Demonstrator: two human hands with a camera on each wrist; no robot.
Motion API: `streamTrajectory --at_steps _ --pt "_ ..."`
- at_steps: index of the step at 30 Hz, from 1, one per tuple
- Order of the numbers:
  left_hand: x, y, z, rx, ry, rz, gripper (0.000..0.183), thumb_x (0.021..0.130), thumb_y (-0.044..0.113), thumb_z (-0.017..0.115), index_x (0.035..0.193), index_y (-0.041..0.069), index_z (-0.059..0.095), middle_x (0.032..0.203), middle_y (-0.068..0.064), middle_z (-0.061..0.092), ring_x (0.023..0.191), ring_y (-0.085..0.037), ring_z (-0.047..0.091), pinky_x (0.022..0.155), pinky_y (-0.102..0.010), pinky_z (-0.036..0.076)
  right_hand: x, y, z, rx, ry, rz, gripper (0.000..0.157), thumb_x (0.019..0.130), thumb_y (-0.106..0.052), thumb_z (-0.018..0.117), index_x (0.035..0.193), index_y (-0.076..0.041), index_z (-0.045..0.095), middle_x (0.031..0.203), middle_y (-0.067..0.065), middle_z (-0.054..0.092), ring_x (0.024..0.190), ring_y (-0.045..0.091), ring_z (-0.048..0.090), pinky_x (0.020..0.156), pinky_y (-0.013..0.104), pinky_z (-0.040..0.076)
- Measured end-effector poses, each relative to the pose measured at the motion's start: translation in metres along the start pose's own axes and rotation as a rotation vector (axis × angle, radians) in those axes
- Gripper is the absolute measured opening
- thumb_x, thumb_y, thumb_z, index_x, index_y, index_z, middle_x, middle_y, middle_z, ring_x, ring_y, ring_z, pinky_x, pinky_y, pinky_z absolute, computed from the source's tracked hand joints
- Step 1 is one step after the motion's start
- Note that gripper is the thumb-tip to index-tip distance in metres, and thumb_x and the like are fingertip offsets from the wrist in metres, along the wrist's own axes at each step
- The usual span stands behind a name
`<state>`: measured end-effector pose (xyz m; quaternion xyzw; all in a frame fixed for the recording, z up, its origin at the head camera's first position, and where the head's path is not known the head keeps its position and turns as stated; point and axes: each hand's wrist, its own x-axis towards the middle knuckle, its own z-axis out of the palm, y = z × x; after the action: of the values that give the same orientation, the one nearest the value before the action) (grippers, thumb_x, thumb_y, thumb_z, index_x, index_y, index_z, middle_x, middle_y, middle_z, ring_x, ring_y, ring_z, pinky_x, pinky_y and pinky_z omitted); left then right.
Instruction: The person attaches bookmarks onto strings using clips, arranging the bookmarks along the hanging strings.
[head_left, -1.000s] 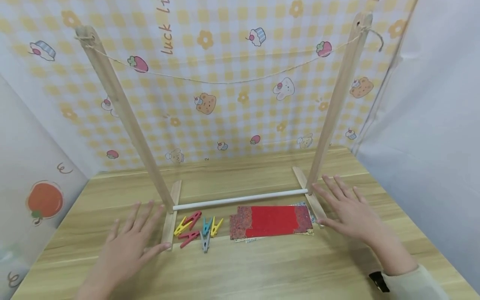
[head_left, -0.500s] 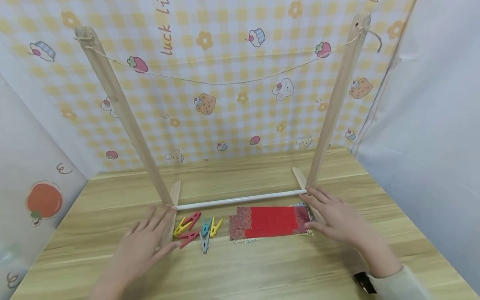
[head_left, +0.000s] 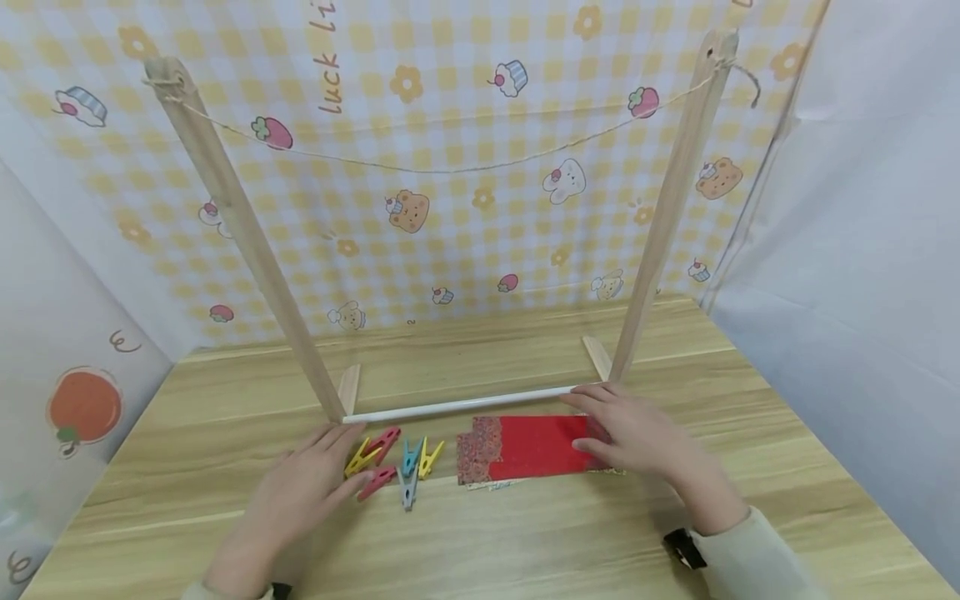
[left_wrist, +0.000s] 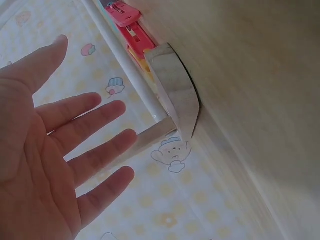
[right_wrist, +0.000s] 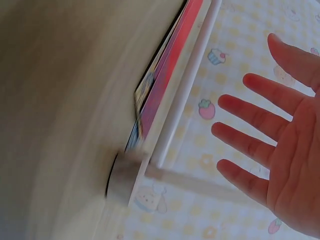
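My left hand (head_left: 296, 492) hovers by the left foot of a wooden frame, beside several small clothespins in red, yellow, teal (head_left: 412, 457) and grey (head_left: 407, 488). Its thumb tip overlaps a red clothespin (head_left: 378, 481) in the head view; whether they touch I cannot tell. A stack of flat rectangular pieces, red on top (head_left: 528, 448) with patterned ends, lies to the right. Over its right end is my right hand (head_left: 637, 433), which hides that corner and much of the frame's right foot. Both wrist views show spread fingers with nothing held.
Two wooden posts (head_left: 251, 242) (head_left: 671, 200) rise from the feet, joined low down by a white rod (head_left: 457, 406). A thin string (head_left: 442, 172) sags between their tops. Behind hangs a yellow checked cloth (head_left: 465, 242); white sheets (head_left: 855, 250) flank the wooden table (head_left: 480, 546).
Both hands have moved inward: the left from outside the frame's foot toward the clothespins, the right from beside the right post to over the red stack. The clothespins and stack keep their places.
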<state>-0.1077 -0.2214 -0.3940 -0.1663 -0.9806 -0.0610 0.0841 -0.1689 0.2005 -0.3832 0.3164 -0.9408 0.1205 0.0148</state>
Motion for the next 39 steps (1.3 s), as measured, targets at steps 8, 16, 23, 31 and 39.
streamTrajectory --at_steps 8,16,23,31,39 --pt "0.012 0.0 0.009 -0.063 0.019 0.01 0.052 0.089 0.041 0.072 0.127 0.006 0.065 0.126 -0.014 0.068 0.117 -0.036 0.063 0.087 -0.053 0.056 0.019 -0.01 0.013 0.083 -0.083 0.041 0.059 0.088 -0.034 0.074 0.14 -0.012 0.056 0.14 0.01 0.058 0.128 0.033 0.053 0.101 0.052 0.05" --pt "0.022 0.0 0.011 -0.094 -0.023 -0.04 0.048 0.086 0.04 0.076 0.119 0.007 0.069 0.114 -0.008 0.072 0.101 -0.026 0.067 0.084 -0.046 0.056 0.038 -0.02 0.023 0.148 -0.148 0.066 0.057 0.085 -0.031 0.079 0.136 -0.014 0.06 0.134 0.007 0.06 0.126 0.032 0.054 0.1 0.048 0.051" --pt "0.031 0.002 0.008 -0.148 -0.137 -0.119 0.055 0.083 0.05 0.076 0.117 0.007 0.07 0.088 0.001 0.064 0.075 -0.013 0.049 0.059 -0.028 0.041 0.053 -0.028 0.027 0.224 -0.195 0.085 0.054 0.083 -0.027 0.08 0.132 -0.013 0.063 0.129 0.005 0.061 0.123 0.029 0.055 0.1 0.047 0.05" --pt "0.038 0.002 0.011 -0.214 -0.186 -0.167 0.044 0.082 0.038 0.08 0.111 0.006 0.073 0.075 0.001 0.055 0.069 -0.014 0.046 0.057 -0.028 0.037 0.062 -0.035 0.029 0.299 -0.247 0.108 0.051 0.081 -0.023 0.082 0.127 -0.01 0.065 0.125 0.005 0.063 0.118 0.025 0.056 0.103 0.046 0.048" --pt "0.044 0.001 0.014 -0.23 -0.206 -0.185 0.03 0.078 0.035 0.083 0.093 0.011 0.074 0.076 0.003 0.057 0.067 -0.013 0.046 0.058 -0.028 0.038 0.069 -0.04 0.031 0.291 -0.294 0.163 0.055 0.079 -0.022 0.084 0.13 -0.013 0.064 0.126 0.004 0.06 0.117 0.024 0.053 0.102 0.045 0.048"
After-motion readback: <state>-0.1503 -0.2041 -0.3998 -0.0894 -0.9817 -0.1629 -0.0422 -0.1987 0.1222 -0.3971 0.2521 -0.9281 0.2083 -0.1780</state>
